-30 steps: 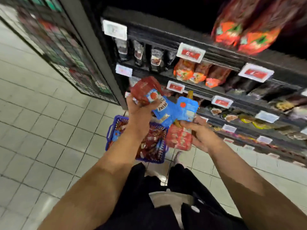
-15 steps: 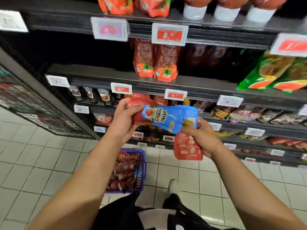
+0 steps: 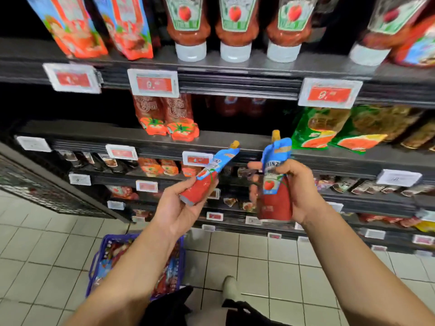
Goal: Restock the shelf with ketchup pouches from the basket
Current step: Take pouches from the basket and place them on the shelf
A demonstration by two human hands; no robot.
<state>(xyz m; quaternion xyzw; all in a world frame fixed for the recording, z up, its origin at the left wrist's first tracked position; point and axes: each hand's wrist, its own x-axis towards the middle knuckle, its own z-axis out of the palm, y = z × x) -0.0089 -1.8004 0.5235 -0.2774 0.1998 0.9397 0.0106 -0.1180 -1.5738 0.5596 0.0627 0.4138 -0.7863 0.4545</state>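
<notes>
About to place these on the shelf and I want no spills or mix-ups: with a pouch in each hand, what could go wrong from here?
1. The left hand grips the tilted left ketchup pouch only near its bottom, so it may slip or tip.
2. Both hands are full: the right hand holds the right ketchup pouch, leaving nothing free to steady the red tomato pouches on the shelf.
3. The blue basket sits by the feet, a possible trip hazard.

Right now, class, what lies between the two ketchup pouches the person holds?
In the head view, no object lies between the left pouch and the right pouch; only the right hand's fingertips curl into the gap, with shelf stock behind.
</notes>
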